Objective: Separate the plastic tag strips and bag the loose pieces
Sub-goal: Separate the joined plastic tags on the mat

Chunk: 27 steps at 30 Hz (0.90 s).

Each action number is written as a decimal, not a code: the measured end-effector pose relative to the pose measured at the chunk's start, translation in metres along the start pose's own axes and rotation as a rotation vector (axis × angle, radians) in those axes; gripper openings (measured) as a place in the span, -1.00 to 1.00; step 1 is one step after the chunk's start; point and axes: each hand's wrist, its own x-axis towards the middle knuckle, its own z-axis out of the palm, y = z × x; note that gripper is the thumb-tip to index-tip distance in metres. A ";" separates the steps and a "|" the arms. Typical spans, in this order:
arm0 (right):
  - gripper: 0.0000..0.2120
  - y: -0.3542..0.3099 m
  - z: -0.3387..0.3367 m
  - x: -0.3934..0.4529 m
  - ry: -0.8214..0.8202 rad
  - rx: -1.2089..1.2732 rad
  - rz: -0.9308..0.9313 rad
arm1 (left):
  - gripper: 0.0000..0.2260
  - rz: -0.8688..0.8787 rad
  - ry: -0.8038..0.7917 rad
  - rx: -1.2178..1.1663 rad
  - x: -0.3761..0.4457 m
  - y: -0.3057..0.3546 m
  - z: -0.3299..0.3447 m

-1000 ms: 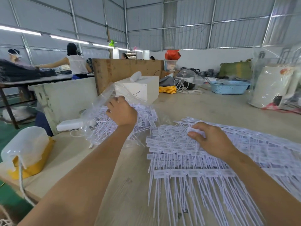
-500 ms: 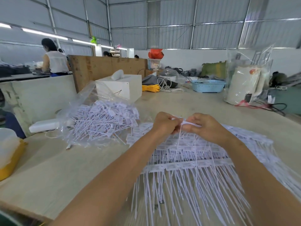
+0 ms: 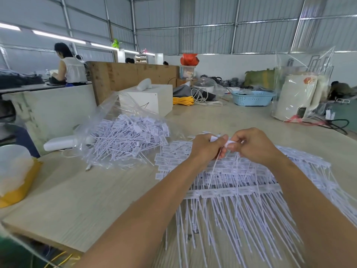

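A wide pile of joined white plastic tag strips (image 3: 237, 192) covers the table in front of me, their thin tails pointing towards me. Above the pile, my left hand (image 3: 206, 147) and my right hand (image 3: 253, 147) pinch the two ends of a short white tag strip (image 3: 222, 141) held between them; one thin tail hangs down from my left hand. To the left lies a clear plastic bag (image 3: 116, 117) holding a heap of loose single tags (image 3: 131, 140).
A white box (image 3: 154, 97) stands behind the bag. A white-and-yellow container (image 3: 15, 175) sits at the table's left edge. A blue basket (image 3: 252, 97), cables and a wrapped white appliance (image 3: 295, 97) stand at the back right. A person works at a far table.
My left hand left the bag and joined my right hand over the pile. Both hands now hold a small strip, which has shifted slightly right and up since half a second ago.
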 end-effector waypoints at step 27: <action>-0.92 -0.088 -0.088 -0.012 0.461 0.248 -0.418 | -0.40 -0.135 0.104 -0.044 -0.005 -0.011 -0.002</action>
